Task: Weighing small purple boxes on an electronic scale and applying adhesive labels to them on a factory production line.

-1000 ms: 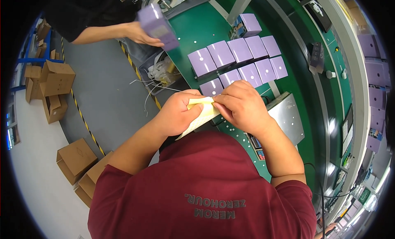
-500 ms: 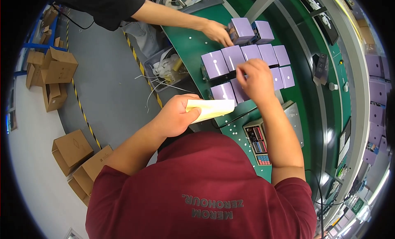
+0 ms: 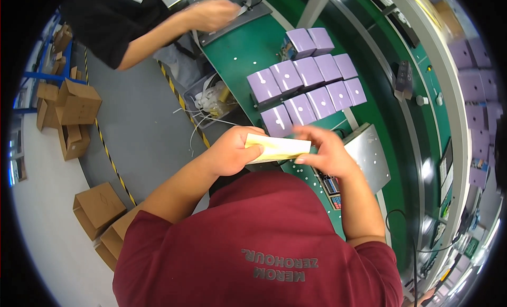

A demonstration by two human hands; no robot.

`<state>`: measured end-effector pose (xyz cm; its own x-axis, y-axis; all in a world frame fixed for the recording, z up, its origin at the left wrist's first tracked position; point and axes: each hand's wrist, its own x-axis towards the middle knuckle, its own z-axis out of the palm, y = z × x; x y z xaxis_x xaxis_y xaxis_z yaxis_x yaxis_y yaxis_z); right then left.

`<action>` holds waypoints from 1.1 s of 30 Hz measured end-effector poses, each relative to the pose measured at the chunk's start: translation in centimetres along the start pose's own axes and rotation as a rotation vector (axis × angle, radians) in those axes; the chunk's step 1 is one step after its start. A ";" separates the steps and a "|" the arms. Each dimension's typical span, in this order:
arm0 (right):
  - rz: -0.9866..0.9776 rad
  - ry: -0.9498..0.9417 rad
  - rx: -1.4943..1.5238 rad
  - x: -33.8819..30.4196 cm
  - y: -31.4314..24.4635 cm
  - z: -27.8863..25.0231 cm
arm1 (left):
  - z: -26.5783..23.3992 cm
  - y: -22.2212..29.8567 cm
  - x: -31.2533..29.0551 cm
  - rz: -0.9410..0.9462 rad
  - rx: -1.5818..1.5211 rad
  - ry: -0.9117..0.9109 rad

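Observation:
My left hand (image 3: 232,151) is closed round one end of a pale yellow stack of paper sheets (image 3: 280,147), its thumb lying on top. At the other end, my right hand (image 3: 330,154) has its thumb and fingers apart. The right thumb is at the lower corner of the stack, and the forefinger is blurred by motion. Just beyond both hands stand rows of lilac boxes (image 3: 321,102), several with a small white round dot on top. Two more lilac boxes (image 3: 301,43) stand behind those rows.
A digital scale with a metal plate (image 3: 367,156) lies right of my right hand. Small white dots are scattered on the green table (image 3: 232,48). Beyond, a co-worker's hand (image 3: 214,14) reaches over the table. Cardboard boxes (image 3: 97,209) and a bin of scraps (image 3: 214,98) stand left.
My right hand has come back from above the lilac boxes to the end of the paper stack. The co-worker's hand has drawn away from the rear boxes to the far left.

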<state>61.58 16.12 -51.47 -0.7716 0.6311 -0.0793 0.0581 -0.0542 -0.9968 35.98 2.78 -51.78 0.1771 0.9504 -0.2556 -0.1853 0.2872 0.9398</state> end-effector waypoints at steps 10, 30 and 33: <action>0.137 0.281 -0.415 -17.5 -1.5 -4.1 | -4.4 -3.8 9.1 0.371 1.324 0.634; 0.132 0.457 -0.483 -17.2 -3.5 0.3 | 0.4 2.5 13.2 0.496 1.163 0.103; 0.076 0.335 -0.466 -13.2 -6.4 0.2 | 3.5 7.5 10.4 0.172 0.247 -0.237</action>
<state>71.29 7.94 -44.07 -0.5158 0.8536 -0.0726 0.4368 0.1892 -0.8794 39.78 14.37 -46.63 0.3876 0.9200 -0.0573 0.0016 0.0615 0.9981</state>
